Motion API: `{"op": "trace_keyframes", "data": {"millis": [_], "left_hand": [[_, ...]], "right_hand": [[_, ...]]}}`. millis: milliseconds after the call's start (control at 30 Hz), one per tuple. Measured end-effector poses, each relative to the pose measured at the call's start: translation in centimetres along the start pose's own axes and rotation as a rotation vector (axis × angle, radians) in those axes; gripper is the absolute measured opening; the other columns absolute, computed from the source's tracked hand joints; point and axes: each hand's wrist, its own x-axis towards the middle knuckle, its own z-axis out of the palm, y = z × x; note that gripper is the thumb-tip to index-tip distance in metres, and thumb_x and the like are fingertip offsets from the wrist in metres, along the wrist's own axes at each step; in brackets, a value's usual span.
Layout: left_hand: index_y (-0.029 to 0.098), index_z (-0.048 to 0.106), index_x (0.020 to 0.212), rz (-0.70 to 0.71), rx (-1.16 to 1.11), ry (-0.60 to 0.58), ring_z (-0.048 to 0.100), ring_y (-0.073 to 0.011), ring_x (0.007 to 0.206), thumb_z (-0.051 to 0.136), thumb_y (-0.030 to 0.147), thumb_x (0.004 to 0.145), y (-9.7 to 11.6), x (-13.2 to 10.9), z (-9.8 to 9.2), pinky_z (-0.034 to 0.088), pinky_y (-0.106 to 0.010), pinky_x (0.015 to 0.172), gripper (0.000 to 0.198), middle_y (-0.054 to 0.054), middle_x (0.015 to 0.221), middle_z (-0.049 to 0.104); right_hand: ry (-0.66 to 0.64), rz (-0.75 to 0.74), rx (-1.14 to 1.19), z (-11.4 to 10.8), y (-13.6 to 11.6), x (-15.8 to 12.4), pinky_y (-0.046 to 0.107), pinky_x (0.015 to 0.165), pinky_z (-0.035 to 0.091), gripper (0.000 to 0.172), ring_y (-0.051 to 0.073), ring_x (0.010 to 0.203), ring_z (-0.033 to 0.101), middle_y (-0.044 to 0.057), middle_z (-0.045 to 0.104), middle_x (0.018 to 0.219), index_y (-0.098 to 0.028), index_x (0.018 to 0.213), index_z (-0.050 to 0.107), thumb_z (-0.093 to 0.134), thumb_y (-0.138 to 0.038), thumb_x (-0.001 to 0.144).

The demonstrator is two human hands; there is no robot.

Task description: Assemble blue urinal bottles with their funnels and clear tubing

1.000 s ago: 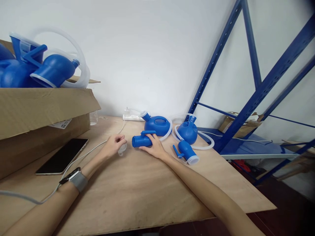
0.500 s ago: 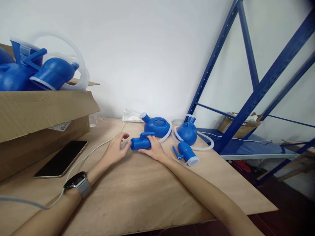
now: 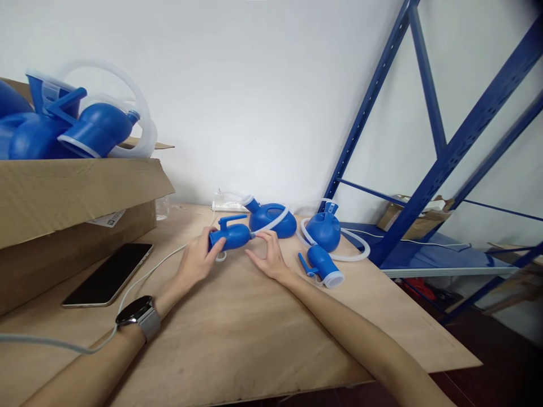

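My left hand is wrapped round the wide end of a blue plastic part with a handle, held a little above the wooden table. At its narrow right end, the fingertips of my right hand pinch where a clear tube meets the part. Behind it lies a blue jug with a white-rimmed spout. To the right sit a round blue jug with a coiled tube and, in front of it, another blue handled part with a white cap.
An open cardboard box heaped with blue jugs and tubes stands at the left. By it lies a phone. A white cable crosses the table to a power strip. Blue shelving stands at the right.
My left hand has closed round the blue part, now raised and shifted left. My right hand has moved from its body to its narrow end, at the tube.
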Motion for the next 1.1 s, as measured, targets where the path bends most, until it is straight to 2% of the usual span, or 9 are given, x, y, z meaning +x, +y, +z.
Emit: {"op": "trace_keyframes", "data": {"millis": [67, 100, 233, 333, 433, 533, 700, 867, 1100], "left_hand": [[0.018, 0.057, 0.124, -0.081, -0.016, 0.04, 0.07, -0.0302, 0.089, 0.035, 0.063, 0.098, -0.4, 0.2, -0.3, 0.049, -0.037, 0.075, 0.056, -0.01, 0.1, 0.074], [0.018, 0.057, 0.123, -0.097, -0.012, 0.047, 0.07, -0.0299, 0.088, 0.035, 0.063, 0.098, -0.6, 0.2, -0.5, 0.049, -0.037, 0.074, 0.056, -0.009, 0.099, 0.074], [0.019, 0.058, 0.12, -0.045, 0.027, 0.015, 0.07, -0.0293, 0.088, 0.038, 0.063, 0.097, -0.8, 0.1, -0.6, 0.049, -0.037, 0.075, 0.054, -0.009, 0.099, 0.074], [0.018, 0.057, 0.122, 0.093, 0.064, -0.023, 0.07, -0.0297, 0.089, 0.043, 0.061, 0.096, -0.6, -0.2, -0.2, 0.05, -0.038, 0.078, 0.052, -0.011, 0.102, 0.074], [0.018, 0.057, 0.124, 0.231, 0.127, -0.018, 0.071, -0.0312, 0.093, 0.05, 0.059, 0.093, -0.4, -0.5, 0.3, 0.052, -0.04, 0.081, 0.053, -0.014, 0.106, 0.074], [0.019, 0.057, 0.124, 0.292, 0.18, 0.0, 0.071, -0.0305, 0.091, 0.053, 0.058, 0.093, -0.6, -0.6, 0.7, 0.052, -0.04, 0.079, 0.051, -0.013, 0.104, 0.075], [0.019, 0.058, 0.123, 0.369, 0.217, 0.019, 0.072, -0.03, 0.09, 0.054, 0.056, 0.093, -0.9, -0.5, 0.8, 0.053, -0.04, 0.08, 0.047, -0.013, 0.108, 0.075], [0.018, 0.059, 0.121, 0.433, 0.256, -0.006, 0.072, -0.0303, 0.092, 0.053, 0.055, 0.095, -0.9, -0.5, 0.6, 0.053, -0.041, 0.082, 0.045, -0.014, 0.11, 0.075], [0.02, 0.062, 0.122, 0.372, 0.313, -0.062, 0.07, -0.0316, 0.093, 0.054, 0.06, 0.093, -0.7, -0.5, 0.2, 0.05, -0.042, 0.084, 0.05, -0.015, 0.11, 0.074]], "right_hand": [[-0.018, 0.112, 0.056, -0.1, -0.1, 0.1, 0.042, 0.088, 0.051, 0.022, 0.026, 0.093, 0.062, 0.009, 0.066, 0.097, -0.021, 0.102, 0.064, 0.063, -0.041, 0.093], [-0.076, 0.18, 0.104, -0.2, -0.1, 0.2, 0.039, 0.081, 0.05, 0.023, 0.023, 0.083, 0.062, 0.007, 0.065, 0.087, -0.021, 0.092, 0.065, 0.06, -0.044, 0.095], [-0.276, 0.545, 0.441, 0.6, -0.2, 0.8, 0.03, 0.061, 0.045, 0.054, 0.017, 0.063, 0.058, 0.004, 0.062, 0.069, -0.019, 0.075, 0.065, 0.047, -0.066, 0.095], [-0.261, 0.849, 0.703, 1.6, -0.3, 1.0, 0.025, 0.047, 0.036, 0.071, 0.014, 0.052, 0.057, 0.004, 0.06, 0.062, -0.018, 0.071, 0.063, 0.038, -0.083, 0.088], [-0.199, 1.016, 0.809, 2.1, -0.5, 1.2, 0.022, 0.042, 0.027, 0.071, 0.011, 0.046, 0.052, 0.002, 0.057, 0.056, -0.018, 0.066, 0.06, 0.043, -0.083, 0.086], [-0.167, 1.104, 0.831, 1.9, -0.7, 1.3, 0.02, 0.043, 0.03, 0.063, 0.009, 0.045, 0.049, 0.0, 0.055, 0.055, -0.017, 0.062, 0.058, 0.052, -0.074, 0.087], [-0.137, 1.217, 0.833, 1.2, -1.2, 2.0, 0.019, 0.042, 0.032, 0.06, 0.009, 0.043, 0.046, 0.0, 0.054, 0.052, -0.018, 0.06, 0.057, 0.049, -0.068, 0.091], [-0.138, 1.203, 0.772, 0.8, -1.6, 2.5, 0.019, 0.04, 0.03, 0.053, 0.008, 0.042, 0.044, -0.002, 0.053, 0.054, -0.018, 0.061, 0.054, 0.059, -0.064, 0.087], [-0.168, 1.216, 0.799, 0.7, -1.2, 1.8, 0.017, 0.039, 0.027, 0.047, 0.007, 0.042, 0.044, -0.002, 0.051, 0.052, -0.018, 0.06, 0.052, 0.059, -0.054, 0.091]]}}
